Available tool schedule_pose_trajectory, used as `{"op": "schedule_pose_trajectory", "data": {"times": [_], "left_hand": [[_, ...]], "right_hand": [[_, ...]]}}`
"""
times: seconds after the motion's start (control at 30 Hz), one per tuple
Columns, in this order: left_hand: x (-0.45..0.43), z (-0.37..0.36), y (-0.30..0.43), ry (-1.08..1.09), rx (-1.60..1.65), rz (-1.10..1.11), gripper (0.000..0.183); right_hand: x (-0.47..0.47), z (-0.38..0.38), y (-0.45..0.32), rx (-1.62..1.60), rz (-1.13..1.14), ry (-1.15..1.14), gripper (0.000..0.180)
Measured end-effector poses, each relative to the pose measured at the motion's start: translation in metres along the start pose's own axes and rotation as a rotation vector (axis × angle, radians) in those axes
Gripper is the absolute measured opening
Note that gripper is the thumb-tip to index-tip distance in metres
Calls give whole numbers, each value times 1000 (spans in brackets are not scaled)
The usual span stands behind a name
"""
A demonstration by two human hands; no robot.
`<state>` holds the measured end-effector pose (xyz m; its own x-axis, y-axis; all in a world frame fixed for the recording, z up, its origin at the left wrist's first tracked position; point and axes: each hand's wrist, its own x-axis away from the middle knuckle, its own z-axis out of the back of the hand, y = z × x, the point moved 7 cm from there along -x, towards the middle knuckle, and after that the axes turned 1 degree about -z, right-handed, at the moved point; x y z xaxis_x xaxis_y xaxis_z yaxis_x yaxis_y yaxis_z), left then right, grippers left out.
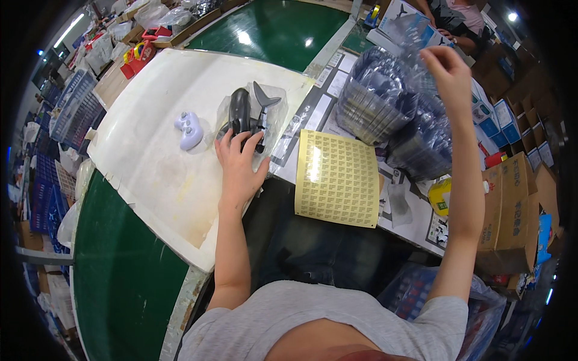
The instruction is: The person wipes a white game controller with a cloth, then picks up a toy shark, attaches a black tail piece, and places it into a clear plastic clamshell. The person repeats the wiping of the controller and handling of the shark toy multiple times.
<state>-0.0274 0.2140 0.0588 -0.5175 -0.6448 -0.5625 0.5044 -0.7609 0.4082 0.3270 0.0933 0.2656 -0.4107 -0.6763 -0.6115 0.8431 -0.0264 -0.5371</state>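
A dark grey toy shark (pixel 240 108) with an upright tail fin lies in clear plastic packaging (pixel 277 110) on the white-covered table. My left hand (pixel 240 164) rests over the toy's near end, fingers spread and thumb apart. To its left sits a pale lilac game-style controller (pixel 189 131). My right hand (pixel 449 76) is raised at the upper right, fingertips pinching a thin clear plastic piece (pixel 411 38). Below that hand stand nested stacks of clear plastic blister trays (pixel 377 97). How far the pinched piece reaches into the stacks is hard to see.
A yellow sticker sheet (pixel 338 178) overhangs the table edge before me. Printed boxes (pixel 402 20) and a cardboard carton (pixel 508 216) crowd the right. Red tape dispensers (pixel 140 56) and a blue basket (pixel 74 110) stand left. Another person's arm (pixel 465 43) shows at the top right.
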Motion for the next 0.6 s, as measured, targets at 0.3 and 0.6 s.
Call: {"op": "schedule_pose_trajectory", "data": {"times": [0.3,0.6], "left_hand": [[12,20,85,113,1559,24,59],[23,89,52,-95,648,-122,27]], "right_hand": [[173,-94,-159,-204,832,-431,23],[193,-70,-133,-311,549,-345,24]]}}
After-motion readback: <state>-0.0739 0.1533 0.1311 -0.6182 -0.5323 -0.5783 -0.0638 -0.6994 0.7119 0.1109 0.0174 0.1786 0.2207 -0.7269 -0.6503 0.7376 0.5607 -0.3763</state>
